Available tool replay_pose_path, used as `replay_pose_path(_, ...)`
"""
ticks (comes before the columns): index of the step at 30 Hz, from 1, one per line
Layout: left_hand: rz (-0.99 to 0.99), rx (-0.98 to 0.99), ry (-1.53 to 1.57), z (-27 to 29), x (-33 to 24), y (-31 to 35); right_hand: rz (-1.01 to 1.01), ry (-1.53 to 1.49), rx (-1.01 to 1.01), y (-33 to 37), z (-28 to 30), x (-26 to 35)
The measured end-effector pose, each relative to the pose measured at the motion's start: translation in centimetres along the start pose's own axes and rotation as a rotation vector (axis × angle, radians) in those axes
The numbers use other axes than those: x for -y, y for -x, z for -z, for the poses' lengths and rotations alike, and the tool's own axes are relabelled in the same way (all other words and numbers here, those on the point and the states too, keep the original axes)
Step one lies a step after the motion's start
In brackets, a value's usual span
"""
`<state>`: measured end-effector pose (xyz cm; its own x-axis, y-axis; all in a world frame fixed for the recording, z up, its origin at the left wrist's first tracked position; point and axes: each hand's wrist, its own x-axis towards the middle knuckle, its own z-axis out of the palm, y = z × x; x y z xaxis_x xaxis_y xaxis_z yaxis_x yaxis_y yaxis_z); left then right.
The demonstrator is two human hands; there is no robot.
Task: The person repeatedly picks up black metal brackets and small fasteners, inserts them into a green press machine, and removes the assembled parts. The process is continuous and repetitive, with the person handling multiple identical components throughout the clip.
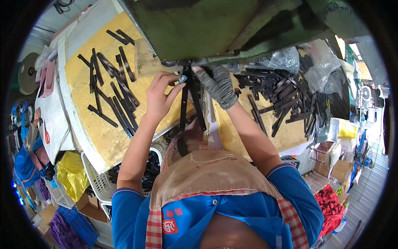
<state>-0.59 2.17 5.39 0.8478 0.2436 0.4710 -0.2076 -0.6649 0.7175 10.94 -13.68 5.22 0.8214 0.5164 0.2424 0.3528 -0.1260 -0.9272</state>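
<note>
Bare and bent at the fingers, my left hand (159,97) pinches a small shiny silvery piece (182,79) between thumb and fingertips. Right beside it, two long black metal strips (196,106) hang in a narrow V toward me, their upper ends meeting under the green machine (215,29). My right hand (220,88), in a grey knitted glove with a bare thumb tip, is closed at those upper ends. The machine's shadow partly hides its fingertips.
Loose black strips (120,83) lie on the yellowed left worktop (81,110). A dense heap of black parts (286,91) covers the right side, with clear plastic bags (323,68) behind. A white basket (97,178) stands below left. The machine overhangs the far edge.
</note>
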Motion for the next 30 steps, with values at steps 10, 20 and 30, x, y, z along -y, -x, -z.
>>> replay_pose_path(10,0.475,-0.084,0.303,-3.3,-1.4,2.9,0.158,0.010,0.137,5.1,-0.3,2.5)
replay_pose_path(20,0.976,-0.135,1.350,-0.2,-0.8,0.7,0.112,-0.126,-0.054,1.1,-2.0,-1.3)
replay_pose_path(30,0.591,-0.149,0.751,-3.0,-0.9,0.9,0.132,0.217,-0.039,2.1,-0.8,-0.7)
